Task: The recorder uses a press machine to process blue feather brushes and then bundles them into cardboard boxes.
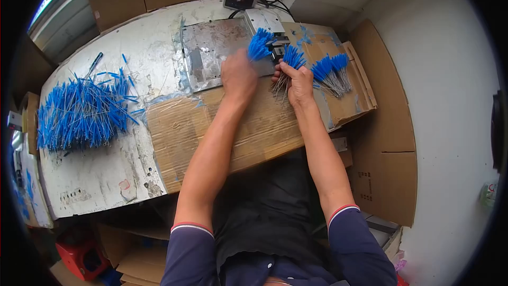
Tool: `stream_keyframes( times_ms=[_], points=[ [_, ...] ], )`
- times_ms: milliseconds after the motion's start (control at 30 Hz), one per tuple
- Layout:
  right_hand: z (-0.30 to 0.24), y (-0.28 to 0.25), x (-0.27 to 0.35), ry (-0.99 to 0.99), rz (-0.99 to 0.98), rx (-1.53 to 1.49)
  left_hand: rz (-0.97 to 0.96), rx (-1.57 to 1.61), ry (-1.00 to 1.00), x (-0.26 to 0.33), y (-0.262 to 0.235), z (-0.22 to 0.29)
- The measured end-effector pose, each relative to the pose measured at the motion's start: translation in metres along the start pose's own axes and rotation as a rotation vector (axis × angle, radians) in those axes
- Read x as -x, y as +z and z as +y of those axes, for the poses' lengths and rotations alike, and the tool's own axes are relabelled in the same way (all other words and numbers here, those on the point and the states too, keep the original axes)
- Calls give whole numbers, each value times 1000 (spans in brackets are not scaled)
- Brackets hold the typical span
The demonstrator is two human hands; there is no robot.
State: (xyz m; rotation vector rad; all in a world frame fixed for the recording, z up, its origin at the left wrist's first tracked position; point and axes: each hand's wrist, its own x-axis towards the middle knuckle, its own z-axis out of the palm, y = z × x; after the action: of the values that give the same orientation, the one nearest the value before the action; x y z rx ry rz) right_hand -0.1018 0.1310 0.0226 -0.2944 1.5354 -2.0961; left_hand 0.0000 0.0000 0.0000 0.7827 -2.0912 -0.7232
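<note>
Two hands worked at the small press (276, 42): left hand (239, 76) clutched a blue-tipped bundle (259, 44) upright, feeding it; right hand (299, 83) gripped another bundle (288, 66), kept ready alongside.

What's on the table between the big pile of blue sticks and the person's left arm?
In the head view, between the big blue pile and the left forearm lie scuffed white tabletop and taped brown cardboard, with a few stray blue pieces.

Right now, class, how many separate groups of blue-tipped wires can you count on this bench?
4: a large loose pile at the left, one bunch in the left hand, one bunch in the right hand, one bunch lying further right.
</note>
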Motion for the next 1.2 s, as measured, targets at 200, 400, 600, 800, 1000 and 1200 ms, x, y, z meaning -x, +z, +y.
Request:
stream_keyframes(
  times_ms=[200, 400, 600, 800, 1000, 1200],
  points=[
    [0, 11, 4, -128, 94, 47, -9, -20, 9, 1, 0, 3],
    [5, 9, 3, -90, 108, 164, 9, -33, 157, -1, 5, -3],
    [5, 11, 5, -145, 4, 131, 14, -54, 103, 0, 3, 0],
    [7, 23, -7, -212, 154, 312, 116, 97, -98, -3, 0, 0],
    [7, 25, -9, -179, 138, 192, 93, 89, -126, -3, 0, 0],
    [6, 20, -12, -133, 50, 113, 105, 95, -133, -4, 0, 0]
  ],
)
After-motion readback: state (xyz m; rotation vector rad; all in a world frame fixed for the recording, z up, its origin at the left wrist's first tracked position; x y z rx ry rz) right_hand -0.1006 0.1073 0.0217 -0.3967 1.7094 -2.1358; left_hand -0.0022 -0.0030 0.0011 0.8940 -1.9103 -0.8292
